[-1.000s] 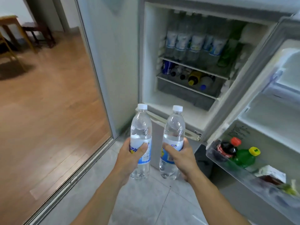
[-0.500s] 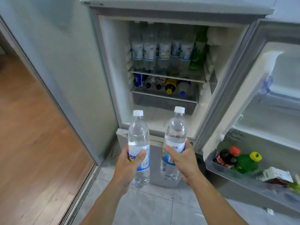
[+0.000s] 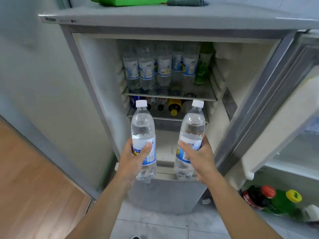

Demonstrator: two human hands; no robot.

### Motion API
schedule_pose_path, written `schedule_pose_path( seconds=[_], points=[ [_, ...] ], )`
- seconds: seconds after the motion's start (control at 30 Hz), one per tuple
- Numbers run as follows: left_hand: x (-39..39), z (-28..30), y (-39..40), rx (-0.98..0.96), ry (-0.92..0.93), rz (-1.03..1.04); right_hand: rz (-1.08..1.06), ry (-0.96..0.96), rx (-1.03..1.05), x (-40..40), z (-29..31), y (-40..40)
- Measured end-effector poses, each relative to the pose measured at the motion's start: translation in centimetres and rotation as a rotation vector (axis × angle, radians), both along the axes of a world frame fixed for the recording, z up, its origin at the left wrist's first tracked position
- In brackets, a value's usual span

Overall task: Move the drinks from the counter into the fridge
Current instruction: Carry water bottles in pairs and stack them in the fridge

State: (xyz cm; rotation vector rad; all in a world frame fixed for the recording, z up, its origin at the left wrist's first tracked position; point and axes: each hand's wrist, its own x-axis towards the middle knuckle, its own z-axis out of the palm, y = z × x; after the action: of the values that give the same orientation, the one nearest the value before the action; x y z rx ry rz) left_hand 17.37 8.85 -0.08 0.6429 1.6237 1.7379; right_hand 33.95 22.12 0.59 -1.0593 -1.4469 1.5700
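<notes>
Left hand: the left hand (image 3: 133,157) is wrapped around the left water bottle (image 3: 143,135), thumb across the label.
Right hand: the right hand (image 3: 200,156) is wrapped around the right water bottle (image 3: 190,135) in the same way.
Two bottles: both stand upright with white caps on top, side by side with a gap between them. They are held up in front of the open fridge (image 3: 96,80), not inside it yet.
Floor: grey tiles (image 3: 155,225) are under the arms, and a wood floor (image 3: 34,178) is off to the left.
Door: the fridge door (image 3: 284,104) is swung open on the right. Its low rack holds a dark bottle with a red cap (image 3: 255,195) and a green bottle with a yellow cap (image 3: 284,202).
Lower shelf: drinks lie on their sides here, one with a yellow cap (image 3: 174,105).
Top shelf: a row of water bottles (image 3: 162,68) stands upright, with a green bottle (image 3: 202,66) at the right end.
Fridge top: a green box (image 3: 127,0) and a cloth (image 3: 186,1) sit up there.
</notes>
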Motion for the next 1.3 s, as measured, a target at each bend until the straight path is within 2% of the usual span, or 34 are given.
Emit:
schedule_pose_path(
  seconds=[0.43,0.6,0.83,0.97,1.07,1.13,1.23,1.3],
  points=[
    [-10.1,5.9,13.9,0.064,0.151,-0.077,-0.341,0.147,0.240,-13.1,8.5,14.5],
    [-12.0,6.7,17.1,0.122,0.137,-0.049,-0.273,0.135,0.249,-16.8,9.5,19.0],
    [-13.7,5.0,18.3,0.169,0.070,-0.012,-0.328,0.106,0.375,-21.3,8.2,23.1],
    [-14.0,4.5,18.3,0.138,0.056,0.017,-0.359,0.053,0.369,-22.4,8.3,23.8],
    [-13.9,4.8,18.4,0.150,0.057,0.038,-0.393,0.023,0.462,-21.6,8.0,23.3],
    [-14.1,4.8,18.4,0.163,0.070,0.043,-0.415,-0.082,0.512,-20.5,7.2,23.2],
    [-14.5,4.9,18.5,0.175,0.101,0.055,-0.330,-0.326,0.475,-19.4,5.5,23.3],
    [-14.7,5.0,18.7,0.175,0.112,0.056,-0.302,-0.381,0.439,-19.5,5.1,23.6]
  ],
)
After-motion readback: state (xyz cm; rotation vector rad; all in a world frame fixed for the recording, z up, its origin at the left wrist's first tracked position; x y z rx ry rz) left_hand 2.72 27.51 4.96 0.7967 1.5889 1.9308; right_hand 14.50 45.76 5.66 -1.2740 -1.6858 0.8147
